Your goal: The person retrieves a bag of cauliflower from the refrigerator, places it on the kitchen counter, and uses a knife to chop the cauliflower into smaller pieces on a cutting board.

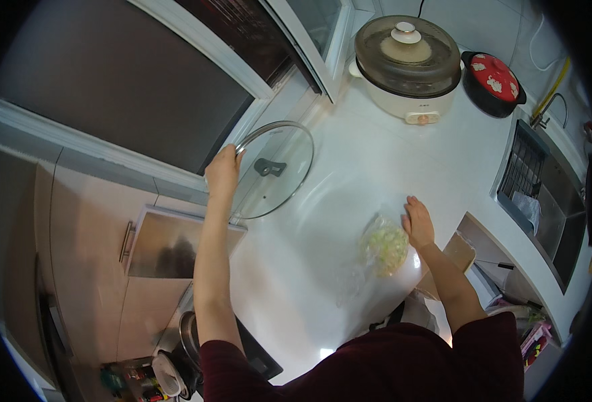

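My left hand [224, 171] grips the metal rim of a round glass pot lid [288, 186] on its left side. The lid is tilted above the left part of the white countertop [321, 231], and its grey handle [270, 167] shows near the middle. My right hand [419, 221] rests on the counter, fingers together and pointing away from me. Just left of it lies a clear plastic bag [385, 246] with pale green and yellow chopped food inside, perhaps cabbage. I cannot tell whether the fingers touch the bag.
At the back stands a cream electric cooker [409, 75] with a tinted lid. A black pot with a red lid [494, 83] is beside it. On the right is a steel sink [560, 216] with a dish rack [525, 161]. An open window [306, 45] lies back left.
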A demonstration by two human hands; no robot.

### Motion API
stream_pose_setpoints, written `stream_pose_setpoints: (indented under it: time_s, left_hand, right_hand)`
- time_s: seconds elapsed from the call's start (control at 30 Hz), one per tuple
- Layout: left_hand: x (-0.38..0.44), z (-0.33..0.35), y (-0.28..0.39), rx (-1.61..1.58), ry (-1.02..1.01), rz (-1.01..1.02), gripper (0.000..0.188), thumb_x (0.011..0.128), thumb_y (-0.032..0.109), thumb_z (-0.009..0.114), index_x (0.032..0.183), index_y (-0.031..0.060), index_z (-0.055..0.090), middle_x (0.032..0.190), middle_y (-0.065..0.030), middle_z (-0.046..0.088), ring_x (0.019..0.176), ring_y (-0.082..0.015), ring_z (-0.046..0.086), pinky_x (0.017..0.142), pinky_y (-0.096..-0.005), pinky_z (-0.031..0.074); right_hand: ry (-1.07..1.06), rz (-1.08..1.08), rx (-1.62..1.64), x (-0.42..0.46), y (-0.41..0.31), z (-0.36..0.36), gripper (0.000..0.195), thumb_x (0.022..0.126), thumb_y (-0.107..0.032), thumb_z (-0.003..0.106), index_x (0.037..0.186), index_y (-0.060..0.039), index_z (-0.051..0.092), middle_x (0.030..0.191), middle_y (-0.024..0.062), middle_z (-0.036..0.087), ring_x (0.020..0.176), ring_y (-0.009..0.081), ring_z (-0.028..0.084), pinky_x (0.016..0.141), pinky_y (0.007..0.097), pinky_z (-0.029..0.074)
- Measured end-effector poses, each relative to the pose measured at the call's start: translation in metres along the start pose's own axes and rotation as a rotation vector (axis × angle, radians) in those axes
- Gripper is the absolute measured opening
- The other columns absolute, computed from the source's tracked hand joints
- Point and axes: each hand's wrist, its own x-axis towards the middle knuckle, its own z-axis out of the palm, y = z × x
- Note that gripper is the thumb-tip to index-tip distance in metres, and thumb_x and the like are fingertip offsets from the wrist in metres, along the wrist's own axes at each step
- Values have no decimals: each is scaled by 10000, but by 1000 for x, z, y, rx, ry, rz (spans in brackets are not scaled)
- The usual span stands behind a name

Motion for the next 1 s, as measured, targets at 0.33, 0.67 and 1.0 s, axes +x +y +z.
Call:
stream_pose_setpoints:
  time_s: [0.33, 0.67, 1.0]
  left_hand:
    - [78, 61, 12, 67, 49, 137, 316, 902, 350, 665, 814, 77, 532, 727, -90, 621, 709, -311, 634, 569, -446, 496]
    - [89, 63, 6, 21, 45, 105, 290, 886, 349, 685, 854, 82, 577, 757, -66, 647, 760, -291, 645, 603, -442, 508]
    - [57, 69, 15, -50, 15, -61, 581, 829, 259, 756, 1308, 46, 505, 1153, -144, 618, 1016, -322, 618, 823, -435, 506]
  right_hand:
    - [2, 17, 29, 6, -7, -5, 289, 895, -108, 616, 1162, -12, 558, 1382, 190, 536, 1318, 383, 467, 1114, 476, 371]
    - [-11, 6, -19, 5, -5, -2, 272, 904, -113, 606, 1153, -12, 567, 1381, 180, 540, 1328, 372, 461, 1125, 480, 356]
    - [22, -1, -11, 5, -6, -1, 253, 904, -129, 625, 1127, -19, 579, 1372, 177, 550, 1314, 374, 474, 1103, 465, 384]
